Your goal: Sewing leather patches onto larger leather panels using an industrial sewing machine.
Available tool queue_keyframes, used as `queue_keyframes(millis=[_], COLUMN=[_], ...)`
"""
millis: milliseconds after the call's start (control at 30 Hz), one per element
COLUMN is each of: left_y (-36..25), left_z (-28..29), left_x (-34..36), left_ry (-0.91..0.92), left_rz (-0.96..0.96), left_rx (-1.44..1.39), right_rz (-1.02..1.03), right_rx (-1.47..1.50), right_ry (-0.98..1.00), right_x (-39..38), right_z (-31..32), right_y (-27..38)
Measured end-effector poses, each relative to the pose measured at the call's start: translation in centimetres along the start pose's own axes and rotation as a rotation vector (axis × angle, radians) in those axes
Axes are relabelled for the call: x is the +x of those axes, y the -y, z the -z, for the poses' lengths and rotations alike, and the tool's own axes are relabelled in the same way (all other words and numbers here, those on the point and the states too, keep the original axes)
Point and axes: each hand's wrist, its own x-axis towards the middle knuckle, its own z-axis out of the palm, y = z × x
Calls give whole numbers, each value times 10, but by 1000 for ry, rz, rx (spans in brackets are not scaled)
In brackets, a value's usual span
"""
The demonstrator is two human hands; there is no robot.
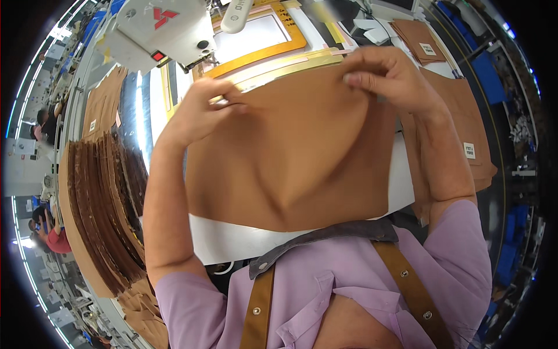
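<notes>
A large sheet of brown fabric (290,151) sags in soft folds above a white work surface (212,244) near my body. My left hand (206,110) pinches its upper left edge with curled fingers. My right hand (383,78) grips its upper right edge, thumb on top. Beyond the sheet, the head of a white sewing machine (148,29) hangs over a yellow rectangular template frame (296,35), with pale strips along its near side.
Thick stacked dark-brown and tan pieces (102,209) line the left. Brown pieces with white labels (453,116) lie at the right, another pile (407,41) at the back right. Co-workers (52,232) work far left. Blue bins (488,87) stand off the right edge.
</notes>
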Motion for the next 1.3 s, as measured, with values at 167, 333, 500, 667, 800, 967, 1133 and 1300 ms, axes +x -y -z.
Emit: queue_keyframes(millis=[167,333,500,667,800,967,1133,1300], left_y=[17,76,118,145,170,195,216,241], left_z=[9,1,4,24,40,42,39,49], left_x=[-39,-37,-13,34,67,80,64,45], left_ry=[-264,-389,-512,-471,-500,-518,-529,-553], left_rz=[218,574,559,657,571,397,224,97], left_rx=[-414,-321,-160,134,276,482,670,857], right_rz=[14,-94,-139,-187,-194,-262,-192,177], right_rx=[-122,-550,-630,-674,-745,-874,-848,-696], right_ry=[-202,-232,-263,-296,-346,-455,-733,-744], right_x=[36,87,115,155,212,290,332,302], right_z=[13,-2,6,28,39,59,79,77], right_y=[-68,-97,-114,-129,-135,-157,-171,-148])
